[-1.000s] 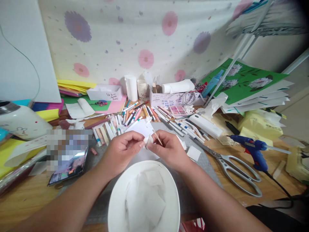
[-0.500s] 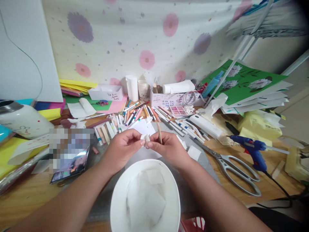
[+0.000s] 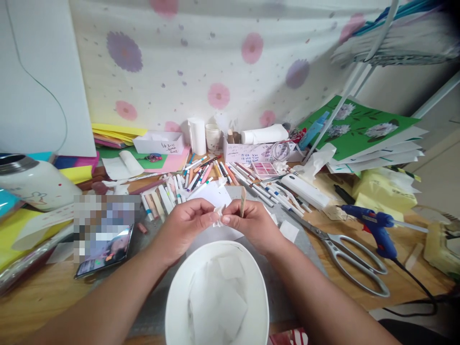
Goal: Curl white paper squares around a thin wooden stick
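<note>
My left hand [image 3: 192, 223] and my right hand [image 3: 253, 221] meet above the grey mat, pinching a small crumpled piece of white paper [image 3: 217, 216] between their fingertips. A flat wooden stick [image 3: 243, 201] stands up from the fingers of my right hand. Just below my hands is a white bowl-shaped container [image 3: 173, 292] with white paper squares [image 3: 217, 302] inside. Sheets of white paper [image 3: 212, 192] lie on the mat beyond my fingers.
Several markers [image 3: 201, 172] lie across the back of the table. To the right are large scissors [image 3: 339, 249] and a blue glue gun [image 3: 375, 223] with its cord. On the left are a phone [image 3: 108, 254] and a white flask [image 3: 36, 182]. Boxes [image 3: 158, 143] stand at the back.
The white paper between my fingertips looks more folded and ruffled than before. The whole view has tilted slightly upward; my hands stay close together.
</note>
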`<state>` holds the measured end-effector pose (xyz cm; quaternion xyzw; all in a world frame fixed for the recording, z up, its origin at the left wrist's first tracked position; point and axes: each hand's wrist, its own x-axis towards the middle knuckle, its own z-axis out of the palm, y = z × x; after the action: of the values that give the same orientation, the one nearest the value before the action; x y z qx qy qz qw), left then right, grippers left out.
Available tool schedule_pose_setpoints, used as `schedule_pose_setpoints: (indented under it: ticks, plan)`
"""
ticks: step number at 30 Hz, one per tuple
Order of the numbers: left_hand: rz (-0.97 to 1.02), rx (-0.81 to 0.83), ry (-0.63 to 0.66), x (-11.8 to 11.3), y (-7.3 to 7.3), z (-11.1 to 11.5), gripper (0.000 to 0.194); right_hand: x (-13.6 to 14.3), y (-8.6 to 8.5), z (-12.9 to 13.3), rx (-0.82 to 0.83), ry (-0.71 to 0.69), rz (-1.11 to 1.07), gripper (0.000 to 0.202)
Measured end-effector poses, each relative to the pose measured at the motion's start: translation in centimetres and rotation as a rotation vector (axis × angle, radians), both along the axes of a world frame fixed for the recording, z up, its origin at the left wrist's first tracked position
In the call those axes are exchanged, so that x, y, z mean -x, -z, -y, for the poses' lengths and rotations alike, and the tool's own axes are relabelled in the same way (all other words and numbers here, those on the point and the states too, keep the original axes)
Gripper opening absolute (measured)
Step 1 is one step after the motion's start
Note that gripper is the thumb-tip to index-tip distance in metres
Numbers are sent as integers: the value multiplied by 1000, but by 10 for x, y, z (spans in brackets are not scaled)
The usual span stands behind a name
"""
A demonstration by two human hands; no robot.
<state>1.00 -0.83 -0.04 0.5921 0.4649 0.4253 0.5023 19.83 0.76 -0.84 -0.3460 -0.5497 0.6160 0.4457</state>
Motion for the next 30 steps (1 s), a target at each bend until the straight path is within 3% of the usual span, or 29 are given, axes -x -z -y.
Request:
schedule_pose_setpoints:
  ticks: [8,17,26,30]
  plan:
    - [6,2,16,-2,-3,2,29,2,-3,2,28,-6,-28,37]
    - [-48,-34,-15,0,2,-2,24,3,5,0,19,42,36,29]
    - [-67,-53,-26,-1,-2,-2,26,3,2,0,-3,43,86,44]
    - [-84,-47,-25,2,2,-2,26,3,3,-1,-9,45,97,36]
